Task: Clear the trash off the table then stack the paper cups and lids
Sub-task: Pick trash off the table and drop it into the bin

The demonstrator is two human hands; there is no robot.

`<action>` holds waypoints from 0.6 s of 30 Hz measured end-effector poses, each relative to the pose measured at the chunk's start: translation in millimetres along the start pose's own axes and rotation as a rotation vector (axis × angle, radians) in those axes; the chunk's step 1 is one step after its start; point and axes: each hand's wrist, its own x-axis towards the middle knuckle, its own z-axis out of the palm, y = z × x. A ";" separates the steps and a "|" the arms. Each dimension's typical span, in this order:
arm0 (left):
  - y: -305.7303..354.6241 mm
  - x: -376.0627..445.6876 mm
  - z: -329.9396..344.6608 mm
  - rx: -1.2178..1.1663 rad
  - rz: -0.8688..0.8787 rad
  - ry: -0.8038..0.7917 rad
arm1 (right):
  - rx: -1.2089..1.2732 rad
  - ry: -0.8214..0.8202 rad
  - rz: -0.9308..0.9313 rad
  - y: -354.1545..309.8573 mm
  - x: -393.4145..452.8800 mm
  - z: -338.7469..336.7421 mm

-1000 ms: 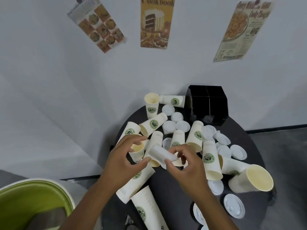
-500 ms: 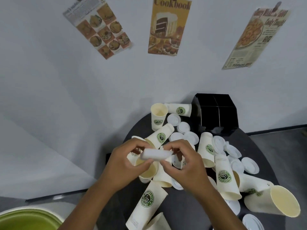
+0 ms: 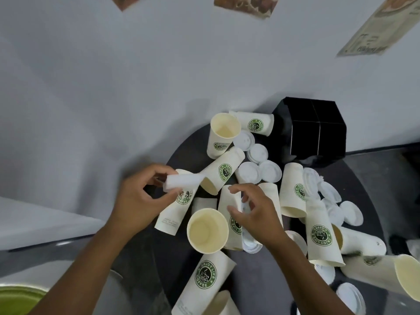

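The left hand pinches a white paper roll above the cups. The right hand hangs loosely curled, holding nothing.

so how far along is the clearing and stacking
Early on. Nothing looks stacked: paper cups lie tipped over across the dark table, with two upright, and white lids are scattered among them. In hand: the left hand grips a crumpled white piece of trash above the table, while the right hand hovers over the cups with loosely curled fingers. Left: bin the trash, then stack all cups and lids.
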 end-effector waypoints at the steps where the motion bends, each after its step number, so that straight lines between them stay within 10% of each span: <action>1: -5.8 3.4 1.9 -0.002 -0.006 0.000 | -0.027 -0.017 -0.015 5.7 4.8 5.8; 18: -82.6 15.4 19.6 0.011 -0.124 -0.075 | -0.280 -0.325 -0.117 39.6 49.4 73.7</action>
